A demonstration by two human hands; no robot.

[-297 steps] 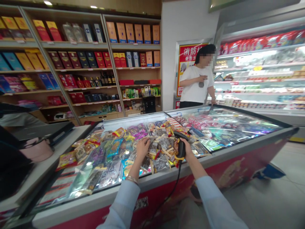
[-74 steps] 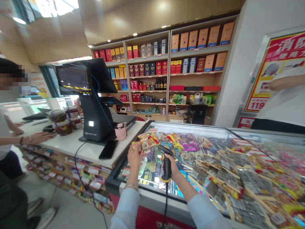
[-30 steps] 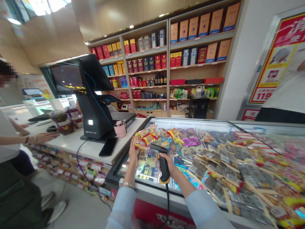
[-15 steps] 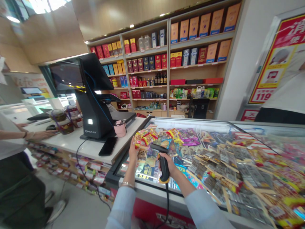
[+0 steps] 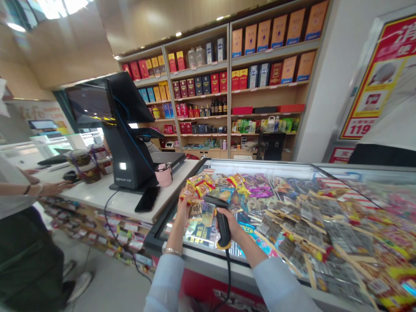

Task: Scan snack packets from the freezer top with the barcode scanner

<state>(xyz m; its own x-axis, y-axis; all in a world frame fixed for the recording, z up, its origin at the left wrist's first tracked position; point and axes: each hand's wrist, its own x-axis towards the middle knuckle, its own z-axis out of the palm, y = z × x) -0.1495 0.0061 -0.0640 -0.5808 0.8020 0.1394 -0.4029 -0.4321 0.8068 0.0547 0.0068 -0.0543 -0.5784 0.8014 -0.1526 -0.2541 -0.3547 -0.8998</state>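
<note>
My right hand [image 5: 231, 222] is wrapped round the handle of a black and yellow barcode scanner [image 5: 223, 232], its head facing left over the freezer's glass top. A cable hangs down from the scanner's handle. At the left end of the glass, my left hand [image 5: 183, 207] has its fingers closed on a red and yellow snack packet [image 5: 188, 190]. More packets of the same colours [image 5: 204, 187] lie just right of it. Below and between my hands are flat blue and cream packs [image 5: 200, 229]. The fingertips of my left hand are partly hidden.
Skewered packs [image 5: 305, 212] cover the right of the glass. On the white counter [image 5: 128, 207] stand a till [image 5: 130, 143], a pink cup [image 5: 163, 175], a phone [image 5: 147, 199] and stacked tubs [image 5: 88, 167]. One person [image 5: 22, 208] stands left, another [image 5: 394, 117] right.
My left hand has shifted slightly down with its fingers curling at the snack packet. The scanner stays almost still. The person at the left has drawn a hand back a little.
</note>
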